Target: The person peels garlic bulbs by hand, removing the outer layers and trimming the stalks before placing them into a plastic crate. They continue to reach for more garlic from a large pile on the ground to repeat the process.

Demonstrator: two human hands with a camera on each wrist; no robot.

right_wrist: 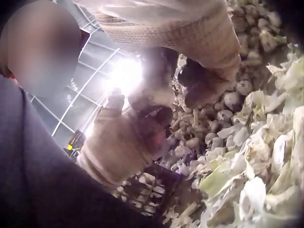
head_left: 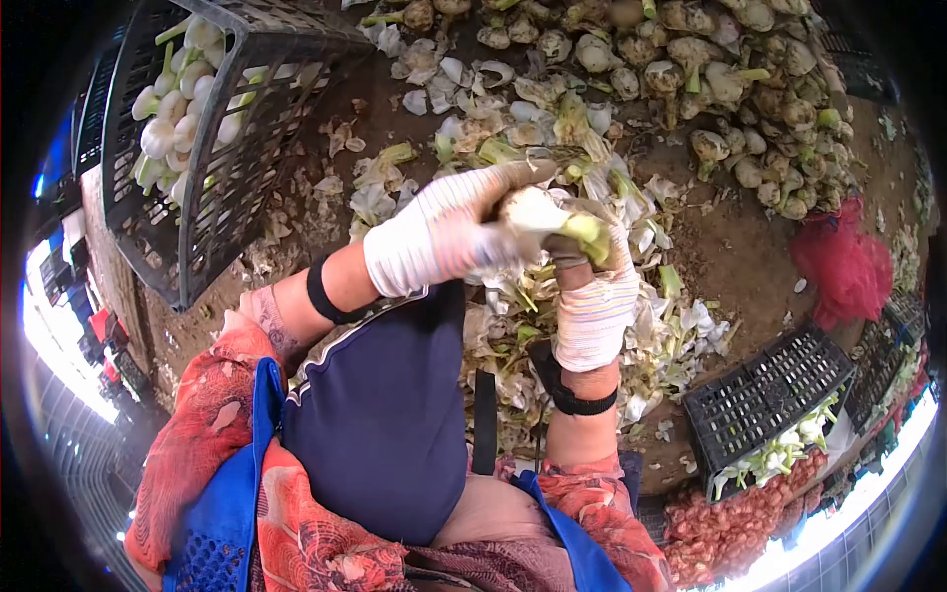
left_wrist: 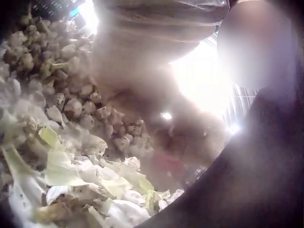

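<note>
Gloved hands met over a littered floor [head_left: 715, 257], a garlic bulb [head_left: 534, 210] held between them, its pale head toward the left and its green stem toward the right; the left hand [head_left: 449, 232] was partly closed, fingers curled about the head, some of them blurred; the right hand [head_left: 597, 286] was closed more snugly, gripping the bulb at its stem side. The step in hand looked to be cleaning that single bulb, its head already largely white; the next move seemed to call for a steady right-hand grip near the stem while the left fingers worked off any loose outer skin, with light pressure to spare the cloves. Papery peelings [head_left: 691, 331] lay around and beneath the hands; beyond them sat a heap of browner, rougher bulbs [head_left: 691, 79]; to the left, a black plastic crate [head_left: 296, 42] held whiter bulbs [head_left: 158, 138]; to the right lay a red net bag [head_left: 843, 261], near a second crate [head_left: 769, 395].
</note>
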